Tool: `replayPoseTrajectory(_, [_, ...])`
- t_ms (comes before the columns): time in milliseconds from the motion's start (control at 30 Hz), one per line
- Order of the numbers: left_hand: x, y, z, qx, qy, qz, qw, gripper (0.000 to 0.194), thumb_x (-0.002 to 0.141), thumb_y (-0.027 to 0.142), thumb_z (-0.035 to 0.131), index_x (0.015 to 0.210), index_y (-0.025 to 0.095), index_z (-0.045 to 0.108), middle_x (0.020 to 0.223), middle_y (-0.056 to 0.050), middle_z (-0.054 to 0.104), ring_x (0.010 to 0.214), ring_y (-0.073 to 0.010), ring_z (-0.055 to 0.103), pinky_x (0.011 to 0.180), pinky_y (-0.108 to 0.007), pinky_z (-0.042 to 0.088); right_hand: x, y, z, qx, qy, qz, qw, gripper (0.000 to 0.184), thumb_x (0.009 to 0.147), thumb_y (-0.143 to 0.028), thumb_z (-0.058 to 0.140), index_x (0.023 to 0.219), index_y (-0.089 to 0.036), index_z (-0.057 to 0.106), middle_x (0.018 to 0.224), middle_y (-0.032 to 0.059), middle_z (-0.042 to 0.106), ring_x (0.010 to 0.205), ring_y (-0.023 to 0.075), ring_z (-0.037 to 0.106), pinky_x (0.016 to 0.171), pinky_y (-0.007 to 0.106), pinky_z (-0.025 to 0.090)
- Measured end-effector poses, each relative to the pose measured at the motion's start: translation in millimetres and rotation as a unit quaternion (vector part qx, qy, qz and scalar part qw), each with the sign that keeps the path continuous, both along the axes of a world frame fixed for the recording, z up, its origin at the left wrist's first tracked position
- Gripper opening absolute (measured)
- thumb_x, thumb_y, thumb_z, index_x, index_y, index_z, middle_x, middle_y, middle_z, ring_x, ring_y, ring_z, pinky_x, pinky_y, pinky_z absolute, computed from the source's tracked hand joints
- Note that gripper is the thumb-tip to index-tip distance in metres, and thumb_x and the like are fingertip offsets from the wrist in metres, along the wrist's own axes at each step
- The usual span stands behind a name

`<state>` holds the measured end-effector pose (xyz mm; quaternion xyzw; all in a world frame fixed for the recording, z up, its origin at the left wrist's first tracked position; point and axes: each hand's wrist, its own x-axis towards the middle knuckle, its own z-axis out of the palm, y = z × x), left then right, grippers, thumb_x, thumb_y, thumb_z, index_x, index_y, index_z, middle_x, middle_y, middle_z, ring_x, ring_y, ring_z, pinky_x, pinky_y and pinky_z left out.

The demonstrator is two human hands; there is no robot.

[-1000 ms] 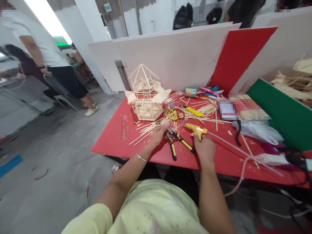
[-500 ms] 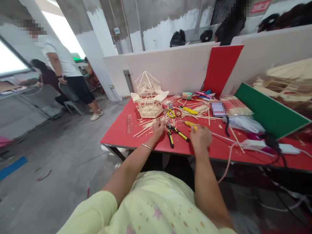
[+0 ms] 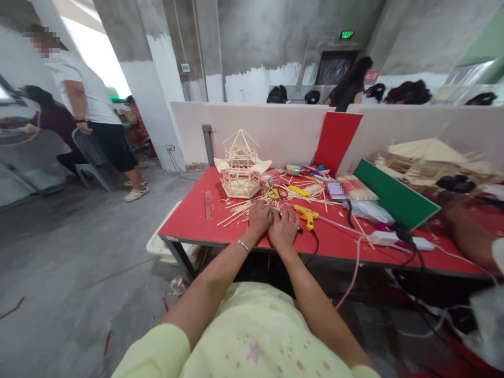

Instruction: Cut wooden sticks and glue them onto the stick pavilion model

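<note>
My left hand (image 3: 260, 218) and my right hand (image 3: 284, 229) meet over the front of the red table, fingers bent and drawn together. Whatever sits between the fingertips is too small or hidden to make out. Beneath my right hand lie black-and-yellow pliers (image 3: 300, 230), mostly covered. A yellow glue gun (image 3: 307, 214) rests just right of that hand. Behind my hands are scissors (image 3: 272, 193) with yellow and red handles, a yellow utility knife (image 3: 299, 190) and scattered thin wooden sticks (image 3: 236, 210). At the back left stands a wooden-stick pavilion model (image 3: 241, 176).
A clear ruler (image 3: 208, 205) lies on the red table (image 3: 185, 210) at left. To the right are a phone (image 3: 336, 191), a green board (image 3: 396, 194) and a white power strip (image 3: 388, 239) with cables. Another person's arm (image 3: 470, 236) reaches in at far right.
My right hand has let go of the glue gun, now lying on the table, and moved left over the pliers to meet my left hand. The view has turned slightly right and up.
</note>
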<state>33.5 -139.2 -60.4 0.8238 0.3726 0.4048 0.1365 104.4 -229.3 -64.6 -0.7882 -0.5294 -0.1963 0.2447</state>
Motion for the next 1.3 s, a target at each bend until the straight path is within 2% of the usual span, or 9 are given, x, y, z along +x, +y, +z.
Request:
replayPoseTrajectory(100, [1.2, -6.0, 8.3, 0.059, 0.003, 0.034, 0.998, 0.039, 0.093, 0.031, 0.047, 0.129, 0.026, 0.063, 0.148, -0.011, 0.047, 0.142, -0.0301, 0.034, 0.116, -0.050, 0.023, 1.1, 5.1, 2.4, -0.014, -0.006, 0.001, 1.000, 0.053, 0.094, -0.029, 0.036, 0.147, -0.024, 0.042, 0.154, 0.0157, 0.037, 0.141, 0.0354, 0.026, 0.111, 0.063, 0.012])
replayPoseTrajectory(267, [-1.6, -15.8, 17.4, 0.052, 0.030, 0.108, 0.992, 0.057, 0.094, 0.040, 0.043, 0.150, 0.026, 0.040, 0.161, -0.007, 0.027, 0.151, -0.0284, 0.015, 0.121, -0.052, 0.011, -3.3, 8.6, 3.0, -0.049, -0.009, 0.006, 0.999, 0.061, 0.097, -0.032, 0.033, 0.156, -0.027, 0.020, 0.164, 0.0111, 0.012, 0.148, 0.0364, 0.006, 0.110, 0.067, 0.009])
replayPoseTrajectory(433, [-17.6, -12.8, 32.0, 0.012, 0.055, 0.160, 0.986, 0.054, 0.091, 0.038, 0.047, 0.143, 0.022, 0.050, 0.160, -0.011, 0.030, 0.150, -0.0313, 0.016, 0.118, -0.055, 0.016, -4.8, 6.5, 0.7, -0.032, -0.028, -0.009, 0.999, 0.059, 0.099, -0.038, 0.029, 0.156, -0.026, 0.020, 0.165, 0.0114, 0.010, 0.149, 0.0366, 0.003, 0.111, 0.067, 0.010])
replayPoseTrajectory(667, [-84.1, 48.1, 45.7, -0.020, 0.117, 0.284, 0.951, 0.041, 0.089, 0.032, 0.045, 0.125, 0.020, 0.064, 0.154, -0.013, 0.039, 0.145, -0.0339, 0.025, 0.113, -0.058, 0.023, -19.4, 14.2, 11.3, -0.017, -0.022, 0.017, 0.999, 0.062, 0.098, -0.042, 0.033, 0.156, -0.023, 0.024, 0.163, 0.0148, 0.017, 0.149, 0.0383, 0.003, 0.111, 0.069, 0.008])
replayPoseTrajectory(867, [-99.0, 74.7, 28.4, -0.051, 0.193, 0.269, 0.942, 0.047, 0.092, 0.040, 0.042, 0.129, 0.017, 0.061, 0.148, -0.020, 0.046, 0.141, -0.0378, 0.031, 0.110, -0.062, 0.021, -31.4, 59.1, 24.8, -0.134, -0.015, 0.068, 0.988, 0.061, 0.097, -0.045, 0.033, 0.153, -0.020, 0.031, 0.161, 0.0167, 0.020, 0.147, 0.0433, 0.009, 0.110, 0.069, 0.003])
replayPoseTrajectory(1000, [-99.5, 83.7, 28.3, -0.076, 0.234, 0.177, 0.953, 0.046, 0.093, 0.041, 0.042, 0.122, 0.013, 0.065, 0.128, -0.023, 0.061, 0.126, -0.0366, 0.049, 0.105, -0.055, 0.030, -21.2, 86.9, 19.8, -0.176, -0.037, 0.126, 0.976, 0.056, 0.099, -0.045, 0.032, 0.148, -0.021, 0.039, 0.155, 0.0165, 0.035, 0.143, 0.0395, 0.024, 0.111, 0.067, 0.007])
replayPoseTrajectory(1167, [-101.8, 85.6, 34.2, -0.064, 0.266, 0.114, 0.955, 0.041, 0.089, 0.043, 0.051, 0.107, 0.013, 0.072, 0.111, -0.022, 0.069, 0.112, -0.0317, 0.059, 0.097, -0.042, 0.040, -16.3, 111.1, 21.2, -0.199, -0.061, 0.188, 0.960, 0.043, 0.100, -0.044, 0.037, 0.135, -0.023, 0.053, 0.134, 0.0135, 0.057, 0.126, 0.0300, 0.049, 0.108, 0.061, 0.031])
replayPoseTrajectory(1233, [-102.0, 83.6, 37.2, -0.055, 0.280, 0.087, 0.955, 0.039, 0.087, 0.043, 0.053, 0.104, 0.014, 0.073, 0.109, -0.021, 0.070, 0.110, -0.0310, 0.060, 0.096, -0.040, 0.041, -15.6, 117.5, 24.7, -0.204, -0.073, 0.205, 0.955, 0.039, 0.097, -0.042, 0.050, 0.129, -0.021, 0.056, 0.128, 0.0105, 0.059, 0.115, 0.0249, 0.057, 0.100, 0.052, 0.045])
replayPoseTrajectory(1300, [-102.7, 82.1, 40.1, -0.051, 0.291, 0.059, 0.954, 0.037, 0.084, 0.045, 0.058, 0.099, 0.016, 0.074, 0.108, -0.019, 0.071, 0.109, -0.0312, 0.061, 0.095, -0.040, 0.041, -13.1, 121.7, 28.4, -0.208, -0.089, 0.221, 0.949, 0.039, 0.095, -0.043, 0.055, 0.126, -0.019, 0.057, 0.127, 0.0096, 0.059, 0.112, 0.0233, 0.059, 0.096, 0.048, 0.048])
